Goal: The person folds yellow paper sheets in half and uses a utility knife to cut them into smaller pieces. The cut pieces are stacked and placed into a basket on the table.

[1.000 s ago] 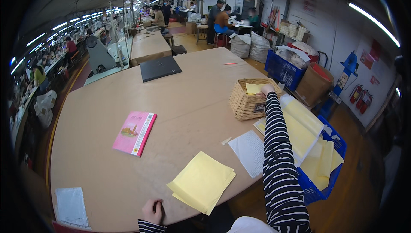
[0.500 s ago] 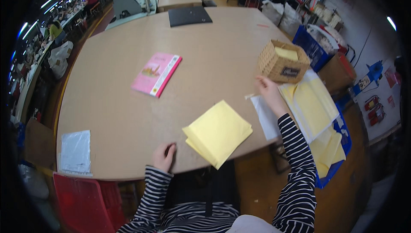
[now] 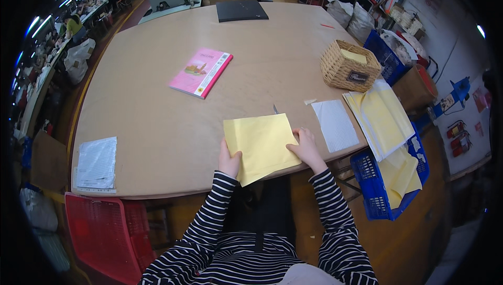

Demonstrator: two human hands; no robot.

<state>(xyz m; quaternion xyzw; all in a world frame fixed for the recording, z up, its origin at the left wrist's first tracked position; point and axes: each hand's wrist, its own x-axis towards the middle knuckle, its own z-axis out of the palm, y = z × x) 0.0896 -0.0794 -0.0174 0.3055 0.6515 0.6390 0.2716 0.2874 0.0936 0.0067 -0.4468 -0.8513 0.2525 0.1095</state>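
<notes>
A: In the head view, what are the hands on?

B: Both are on a yellow sheet (image 3: 260, 144) at the near edge of the table (image 3: 141, 117). The left hand (image 3: 229, 162) grips its lower left edge, thumb on top and fingers under. The right hand (image 3: 305, 148) lies on the sheet's right edge, fingers closed on it. The sheet's lower corner overhangs the table edge.

A: Is it one sheet or several?

B: I cannot tell; it may be a thin stack.

A: What lies about it?

B: Just beside it on the right is a white sheet (image 3: 335, 124), apart from the right hand. Further right, a pile of yellow sheets (image 3: 381, 117) hangs over the table's corner, above a blue crate (image 3: 374, 190) with more yellow sheets inside. Beyond that stands a wicker basket (image 3: 348, 67) with a yellow slip in it. A small dark thing pokes out from behind the yellow sheet's top edge; too small to name.

A: And to the left?

B: A pink book (image 3: 201, 72) well apart, mid-table, and a white printed paper (image 3: 96, 163) at the near left corner. A red crate (image 3: 105, 227) sits below that corner. A black folder (image 3: 242, 10) lies at the far edge.
</notes>
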